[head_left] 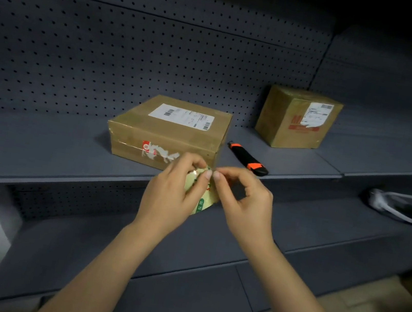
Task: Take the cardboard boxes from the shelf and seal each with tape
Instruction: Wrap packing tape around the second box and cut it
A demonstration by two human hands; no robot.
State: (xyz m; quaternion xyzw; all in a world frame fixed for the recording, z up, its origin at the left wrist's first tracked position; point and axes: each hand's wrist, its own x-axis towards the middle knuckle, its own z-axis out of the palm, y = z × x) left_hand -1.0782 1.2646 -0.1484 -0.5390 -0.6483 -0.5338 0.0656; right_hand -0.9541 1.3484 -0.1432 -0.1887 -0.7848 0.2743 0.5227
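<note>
Cardboard, brown and labelled: two boxes sit on the grey shelf (39,145), a flat box (171,131) near the front edge and a taller box (297,119) well apart to its right, with an orange-and-black knife (248,160) between them. In front of the flat box, the left hand (169,190) grips the tape roll (203,200) while the right hand (243,205) pinches at its rim, apparently seeking the free end. We judge the task barely begun: no strip is drawn out, neither box is off the shelf, and we cannot tell whether their glossy bands are fresh seals.
</note>
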